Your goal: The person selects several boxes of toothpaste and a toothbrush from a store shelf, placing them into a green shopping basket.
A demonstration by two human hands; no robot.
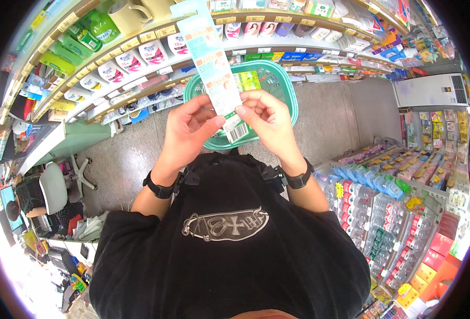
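Note:
A long, narrow product package (215, 67) with a printed back and a barcode at its near end is held between both my hands. My left hand (189, 129) pinches its left edge with thumb and fingers. On the opposite edge, my right hand (268, 119) grips it the same way. The far end of the package reaches up in front of the shelves. Below it is a green plastic shopping basket (292, 95), partly hidden by my hands and the package. Yellow-green packets (247, 79) lie inside the basket.
Shelves ahead hold shampoo bottles (130, 60), green bottles (104, 26) and mugs (125, 18). At right stand racks of water bottles (356, 207) and a white air conditioner (428, 91). To the left, a person (31, 195) sits on a white-backed swivel chair (54, 187).

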